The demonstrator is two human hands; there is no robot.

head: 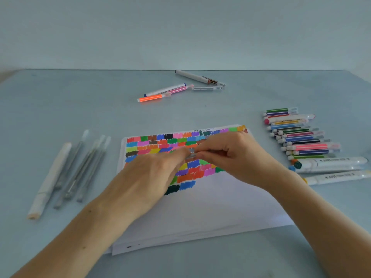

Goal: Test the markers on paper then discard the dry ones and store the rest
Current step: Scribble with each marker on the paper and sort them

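Head view: both hands, left and right, pinch a grey marker over paper on a pale blue table.

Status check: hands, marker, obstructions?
Left hand and right hand both pinch a grey marker over the swatch paper. Nothing blocking.

Grey marker above swatch-covered paper; capping unclear.

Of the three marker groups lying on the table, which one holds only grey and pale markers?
The group left of the paper: grey and cream-white markers. The far group and the right row show bright colours.
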